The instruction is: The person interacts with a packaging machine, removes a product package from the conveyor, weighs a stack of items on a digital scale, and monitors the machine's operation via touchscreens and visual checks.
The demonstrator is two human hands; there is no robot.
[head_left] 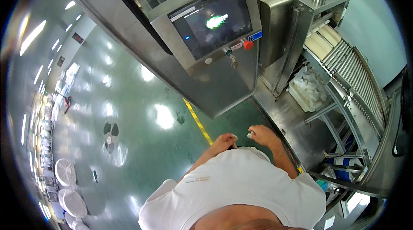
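Both hands are in front of my white shirt (241, 182), at waist height and a short gap apart. The fingers of my left hand (223, 142) are curled inward, with something white at the tips. My right hand (263, 135) is also closed, and a small white patch shows at its thumb and fingertips. Whether these white bits are finger covers or something held is too small to tell. Neither hand touches the machine. Nearest ahead of them stands a steel control cabinet (228, 83) with a lit screen (211, 21).
Below the screen are a red push button (248, 45) and hanging keys (233, 61). At right, a roller conveyor (355, 75) carries pale sheets; beneath it sits a white bin (301, 96) of crumpled plastic. A yellow striped line (195, 120) crosses the green floor. Covered round tubs (65, 172) stand far left.
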